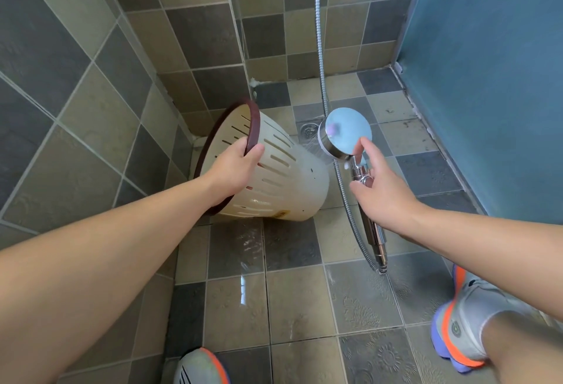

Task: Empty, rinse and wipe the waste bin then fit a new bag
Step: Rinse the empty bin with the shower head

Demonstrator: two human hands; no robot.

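— Down on the wet floor (292, 298) of the shower corner, what do you see?

— I see the waste bin (283, 176). It is cream with long slots in its side and a dark red rim. It is tipped over, with its open top facing the left wall and its bottom facing right.

— Who holds it?

— The left hand (234, 170) holds it. The fingers go inside over the rim and the thumb lies on the outside, so the hand pinches the rim.

— Is the bin on the floor?

— Its low side looks close to the floor tiles, near the corner. I cannot tell if it touches.

— What is on the right?

— A shiny round shower head (345, 133). It points at the bottom of the bin, and water sprays from it onto the bin.

— And the other hand?

— The right hand (384, 191) is curled around the handle of the shower head. One finger sticks up and touches the round back of it.

— What else?

— A silver hose (320, 48) hangs down the tiled wall and loops to the handle. A floor drain (307, 130) sits behind the bin. Two shoes show at the bottom, a left shoe (201, 367) and a right shoe (466, 322). A blue panel (493, 78) stands on the right.
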